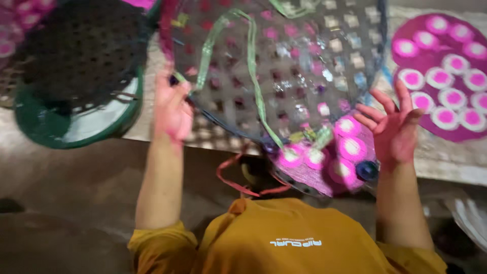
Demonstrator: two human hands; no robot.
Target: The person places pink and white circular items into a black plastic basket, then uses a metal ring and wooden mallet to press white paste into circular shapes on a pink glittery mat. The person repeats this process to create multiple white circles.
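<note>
Your left hand (172, 109) is pressed against the left edge of the clear plastic bag (284, 66), fingers curled at its rim; the blur keeps you from telling whether they truly pinch it. The bag is large, see-through, held up flat in front of you, with a green strip (253, 71) looping across its face.

Your right hand (393, 129) is off the bag's lower right edge, wide open, fingers spread and bent slightly, holding nothing.

Under the bag's lower edge, between your hands, sits a purple tray (324, 187) carrying round pink-and-white pieces (351, 148). A dark blue knob (366, 170) lies at that tray's right side, just below your right hand. A red strap (231, 177) hangs beneath the bag's bottom edge.

Right of the bag, a second purple tray (406, 33) lies on the woven mat (441, 157), filled with the same pink-and-white rounds.

Left of the bag, a dark mesh basket (76, 50) rests on a green-rimmed bucket (76, 134).

Your sleeves are mustard yellow.
</note>
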